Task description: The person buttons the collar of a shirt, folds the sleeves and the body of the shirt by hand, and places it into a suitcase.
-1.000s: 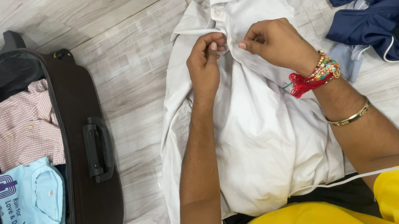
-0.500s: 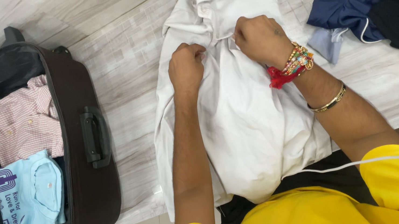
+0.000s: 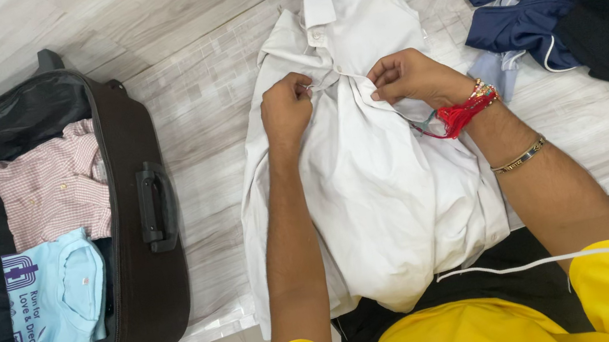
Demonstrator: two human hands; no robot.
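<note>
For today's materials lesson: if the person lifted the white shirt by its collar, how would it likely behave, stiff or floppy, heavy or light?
The white shirt would probably hang floppy: it already creases and bunches where the left hand and right hand pinch it. It likely feels light, being thin cloth lying flat. Its lower edge droops over the table edge, so it may slide if tugged.

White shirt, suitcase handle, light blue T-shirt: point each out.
white shirt [image 3: 374, 184], head view, on its front panel.
suitcase handle [image 3: 153, 206], head view, on the grip's middle.
light blue T-shirt [image 3: 68, 296], head view, on its folded body.
</note>
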